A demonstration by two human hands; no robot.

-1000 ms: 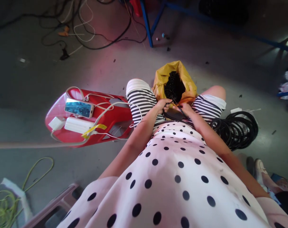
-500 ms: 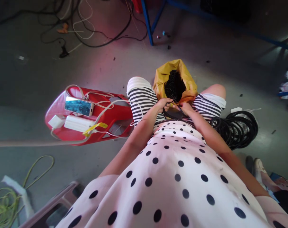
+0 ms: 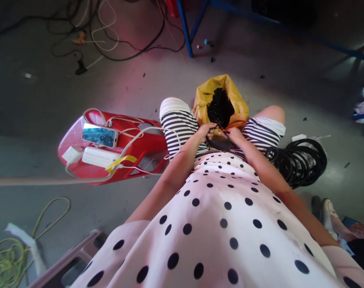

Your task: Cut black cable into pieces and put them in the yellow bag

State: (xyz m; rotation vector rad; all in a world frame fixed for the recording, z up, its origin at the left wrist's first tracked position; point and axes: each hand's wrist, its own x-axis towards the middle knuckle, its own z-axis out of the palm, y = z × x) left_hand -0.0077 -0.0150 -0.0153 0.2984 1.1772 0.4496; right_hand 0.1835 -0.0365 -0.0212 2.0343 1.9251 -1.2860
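Between my knees stands a yellow bag (image 3: 237,98), its mouth wide and its inside filled with small black pieces (image 3: 219,106). At the near rim, my left hand (image 3: 206,131) has its fingers closed on a thin black rubber ring (image 3: 212,145). My right hand (image 3: 234,135) pinches the same ring a little to the right, close to the other fingertips. The ring's lower part hangs in front of my lap. What sits exactly between the fingertips is too small to make out. Beside my right thigh lies a bundle of black rings (image 3: 305,162).
On my left, a red stool (image 3: 146,140) bears a phone (image 3: 99,135), a white power bank (image 3: 98,157) and white cables. Blue frame legs (image 3: 185,30) and loose cables (image 3: 140,54) lie ahead. A person's shoe (image 3: 328,208) shows at lower right.
The view has shifted very slightly. Both hands keep their place at the bag's rim with the black ring, and only small finger movement shows.
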